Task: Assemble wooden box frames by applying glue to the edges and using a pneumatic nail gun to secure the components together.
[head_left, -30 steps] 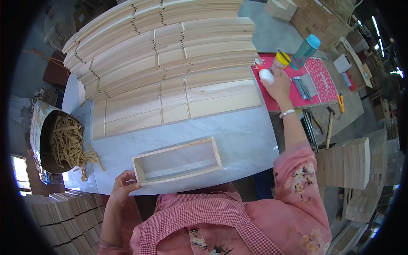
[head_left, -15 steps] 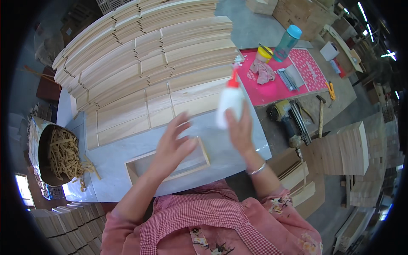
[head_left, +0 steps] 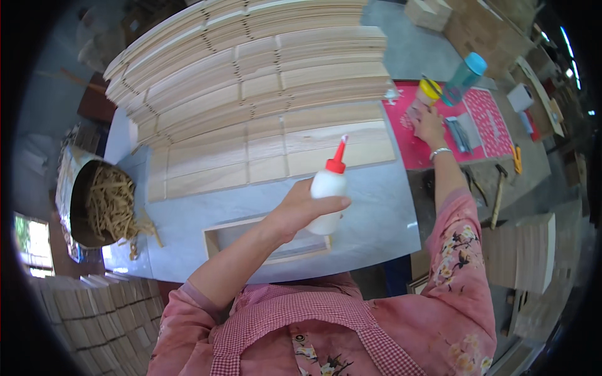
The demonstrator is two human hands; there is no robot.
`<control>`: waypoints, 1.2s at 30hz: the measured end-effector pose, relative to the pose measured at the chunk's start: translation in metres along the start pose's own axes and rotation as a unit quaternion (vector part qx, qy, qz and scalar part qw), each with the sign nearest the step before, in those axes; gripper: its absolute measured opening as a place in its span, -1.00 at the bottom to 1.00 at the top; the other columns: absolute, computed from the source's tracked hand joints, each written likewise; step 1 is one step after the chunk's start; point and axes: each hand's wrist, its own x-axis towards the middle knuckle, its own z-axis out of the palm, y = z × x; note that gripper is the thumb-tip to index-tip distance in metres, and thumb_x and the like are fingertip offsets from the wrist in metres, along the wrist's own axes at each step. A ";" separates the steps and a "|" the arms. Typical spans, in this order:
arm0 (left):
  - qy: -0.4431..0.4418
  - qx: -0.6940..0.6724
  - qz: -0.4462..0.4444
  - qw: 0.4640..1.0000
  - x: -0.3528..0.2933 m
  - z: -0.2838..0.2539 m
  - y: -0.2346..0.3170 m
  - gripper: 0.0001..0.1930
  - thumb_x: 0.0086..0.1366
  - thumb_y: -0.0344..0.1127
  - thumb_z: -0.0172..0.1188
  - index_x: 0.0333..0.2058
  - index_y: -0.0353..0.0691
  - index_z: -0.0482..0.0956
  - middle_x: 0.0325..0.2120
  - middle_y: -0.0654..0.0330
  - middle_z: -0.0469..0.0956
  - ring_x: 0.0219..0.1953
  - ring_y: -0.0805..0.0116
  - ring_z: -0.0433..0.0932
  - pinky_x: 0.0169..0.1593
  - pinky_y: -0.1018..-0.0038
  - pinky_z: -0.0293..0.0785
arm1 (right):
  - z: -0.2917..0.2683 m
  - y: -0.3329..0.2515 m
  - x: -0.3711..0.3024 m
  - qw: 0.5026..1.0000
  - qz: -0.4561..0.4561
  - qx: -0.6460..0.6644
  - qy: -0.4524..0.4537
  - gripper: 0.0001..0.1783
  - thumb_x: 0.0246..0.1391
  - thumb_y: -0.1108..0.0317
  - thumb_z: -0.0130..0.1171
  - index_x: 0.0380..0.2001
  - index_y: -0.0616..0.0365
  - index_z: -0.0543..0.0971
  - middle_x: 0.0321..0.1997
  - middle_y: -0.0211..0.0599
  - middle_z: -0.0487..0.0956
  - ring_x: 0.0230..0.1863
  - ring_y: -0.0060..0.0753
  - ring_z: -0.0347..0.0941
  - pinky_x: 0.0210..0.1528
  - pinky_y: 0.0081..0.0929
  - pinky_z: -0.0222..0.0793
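My left hand (head_left: 300, 210) is wrapped round a white squeeze bottle (head_left: 328, 187) with a red pointed nozzle, held upright with the tip up. Under that forearm lies a shallow rectangular wooden frame (head_left: 212, 244), partly hidden, on the grey table. My right hand (head_left: 430, 130) reaches out to the far right, its fingers bent down on a crumpled pink rag (head_left: 414, 113). Just beyond those fingers stands a small tub with a yellow lid (head_left: 429, 89), and a teal drinking bottle (head_left: 463, 80) is beside it.
Stacked grooved wooden boards (head_left: 251, 81) fill the table's far side. At left, a round container (head_left: 78, 210) holds wood strips. A pink mat (head_left: 404, 144) lies at right, with a hammer (head_left: 499, 194) and a yellow-handled tool (head_left: 517, 160) nearby.
The squeeze bottle has passed from my right hand to my left. My right hand has moved away to the far right, onto the rag. The view has shifted slightly.
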 end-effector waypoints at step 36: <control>0.067 -0.227 0.303 0.923 -0.047 -0.002 -0.034 -0.40 0.27 -0.23 0.24 0.27 -0.23 0.38 0.00 0.14 0.51 -0.13 0.38 0.51 -0.01 0.43 0.47 | -0.113 -0.226 -0.297 0.687 -0.225 0.688 -0.067 -0.37 0.29 -0.10 0.01 0.14 0.25 0.37 0.14 -0.16 0.43 0.03 -0.28 0.41 0.08 -0.31 0.33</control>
